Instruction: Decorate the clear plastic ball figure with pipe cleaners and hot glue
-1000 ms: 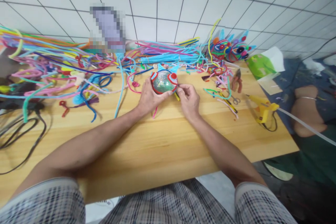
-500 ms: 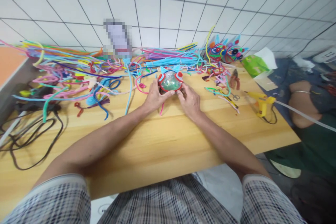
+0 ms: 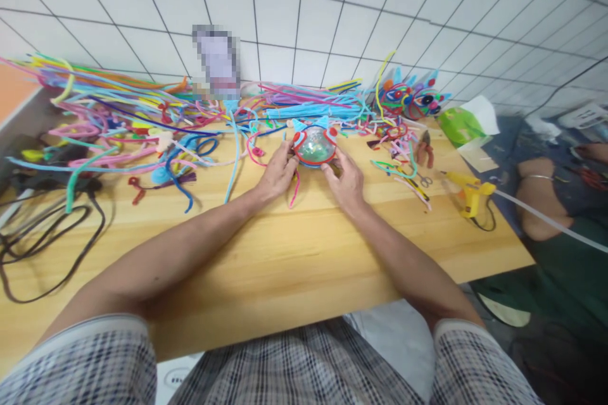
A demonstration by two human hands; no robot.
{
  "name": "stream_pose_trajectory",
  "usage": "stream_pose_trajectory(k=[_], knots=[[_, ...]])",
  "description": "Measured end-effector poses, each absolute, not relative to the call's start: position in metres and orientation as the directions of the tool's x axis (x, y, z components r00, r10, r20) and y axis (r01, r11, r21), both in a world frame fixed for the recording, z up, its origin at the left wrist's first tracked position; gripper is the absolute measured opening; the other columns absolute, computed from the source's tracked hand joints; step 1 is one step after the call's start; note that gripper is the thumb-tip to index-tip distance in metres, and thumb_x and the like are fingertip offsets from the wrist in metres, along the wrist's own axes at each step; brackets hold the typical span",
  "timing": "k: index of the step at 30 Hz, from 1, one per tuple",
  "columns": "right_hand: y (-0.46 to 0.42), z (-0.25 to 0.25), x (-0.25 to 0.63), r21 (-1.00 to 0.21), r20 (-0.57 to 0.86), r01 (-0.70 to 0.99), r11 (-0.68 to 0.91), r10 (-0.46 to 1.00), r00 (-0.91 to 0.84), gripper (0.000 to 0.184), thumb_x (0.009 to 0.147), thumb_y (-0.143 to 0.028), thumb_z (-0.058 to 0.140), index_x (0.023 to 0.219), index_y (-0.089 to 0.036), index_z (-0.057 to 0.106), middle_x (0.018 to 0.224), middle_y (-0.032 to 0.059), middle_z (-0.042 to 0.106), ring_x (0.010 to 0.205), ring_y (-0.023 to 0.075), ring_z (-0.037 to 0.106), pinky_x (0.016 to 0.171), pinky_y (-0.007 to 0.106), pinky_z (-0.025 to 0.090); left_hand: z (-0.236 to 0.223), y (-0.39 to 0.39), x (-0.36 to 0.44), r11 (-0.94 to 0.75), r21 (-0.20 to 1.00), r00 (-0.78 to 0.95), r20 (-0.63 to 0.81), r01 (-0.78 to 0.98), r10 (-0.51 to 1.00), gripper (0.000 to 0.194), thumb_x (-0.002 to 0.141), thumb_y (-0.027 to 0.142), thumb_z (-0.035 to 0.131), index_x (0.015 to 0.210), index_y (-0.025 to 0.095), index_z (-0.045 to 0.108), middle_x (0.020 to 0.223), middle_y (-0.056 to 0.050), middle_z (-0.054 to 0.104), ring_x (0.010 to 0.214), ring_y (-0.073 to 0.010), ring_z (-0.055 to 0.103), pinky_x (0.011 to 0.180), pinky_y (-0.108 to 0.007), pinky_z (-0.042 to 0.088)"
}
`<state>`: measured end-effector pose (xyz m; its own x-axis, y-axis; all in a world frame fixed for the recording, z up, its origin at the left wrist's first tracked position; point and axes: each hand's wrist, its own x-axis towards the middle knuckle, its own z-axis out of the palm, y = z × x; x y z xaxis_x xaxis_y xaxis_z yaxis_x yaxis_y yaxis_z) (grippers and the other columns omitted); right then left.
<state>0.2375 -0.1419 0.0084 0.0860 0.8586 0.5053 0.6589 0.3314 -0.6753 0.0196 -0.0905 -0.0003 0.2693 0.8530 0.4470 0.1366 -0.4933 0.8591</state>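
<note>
Between my hands is a clear plastic ball point(image 3: 315, 147) trimmed with red pipe cleaner, with light-blue pointed ears and red round pieces at its sides. My left hand point(image 3: 279, 172) grips its left side, fingers curled behind the edge. On the opposite side my right hand point(image 3: 346, 181) holds the lower right edge, its thumb near the bottom rim. A pink pipe cleaner point(image 3: 295, 190) lies on the wooden table point(image 3: 285, 266) beside my left fingers. The fingertips behind the ball are hidden.
Pipe cleaners point(image 3: 313, 104) pile along the wall. Two similar decorated pieces point(image 3: 411, 98) stand at the back right. Pliers point(image 3: 424, 150), scissors point(image 3: 426, 181) and a yellow glue gun point(image 3: 470, 192) lie to the right. Black cable point(image 3: 57, 253) coils at left. A co-worker's arm point(image 3: 541, 199) is at far right.
My left thumb has moved off the ball's lower front toward its left side. The ball stays between both hands. The camera view has shifted slightly.
</note>
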Motion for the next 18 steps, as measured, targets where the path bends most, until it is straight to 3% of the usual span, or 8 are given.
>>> stream_pose_trajectory(k=[5, 10, 18], knots=[[-0.1425, 0.0108, 0.2369, -0.677, 0.500, 0.660, 0.325, 0.862, 0.089, 0.058, 0.099, -0.052, 0.070, 0.150, -0.023, 0.068, 0.145, 0.0182, 0.077, 0.122, 0.0336, 0.079, 0.112, 0.055, 0.063, 0.0043, -0.0923, 0.0208, -0.471, 0.878, 0.280, 0.431, 0.092, 0.858, 0.040, 0.107, 0.054, 0.060, 0.138, 0.027, 0.062, 0.133, -0.010, 0.072, 0.124, -0.0306, 0.070, 0.111, -0.054, 0.059], [-0.1421, 0.0098, 0.2363, -0.655, 0.519, 0.677, 0.336, 0.851, 0.079, 0.059, 0.100, -0.056, 0.069, 0.151, -0.026, 0.066, 0.145, 0.0155, 0.077, 0.118, 0.0311, 0.080, 0.109, 0.052, 0.065, 0.0026, -0.0922, 0.0197, -0.501, 0.856, 0.267, 0.457, 0.128, 0.849, 0.039, 0.108, 0.048, 0.057, 0.141, 0.027, 0.063, 0.133, -0.011, 0.072, 0.128, -0.0321, 0.069, 0.119, -0.057, 0.055], [-0.1425, 0.0091, 0.2353, -0.652, 0.512, 0.684, 0.327, 0.855, 0.079, 0.060, 0.100, -0.056, 0.070, 0.152, -0.027, 0.065, 0.149, 0.0158, 0.074, 0.119, 0.0310, 0.078, 0.110, 0.052, 0.065, -0.0048, -0.0897, 0.0196, -0.499, 0.857, 0.263, 0.456, 0.129, 0.850, 0.040, 0.105, 0.046, 0.056, 0.139, 0.026, 0.062, 0.132, -0.011, 0.071, 0.124, -0.0313, 0.069, 0.117, -0.055, 0.056]])
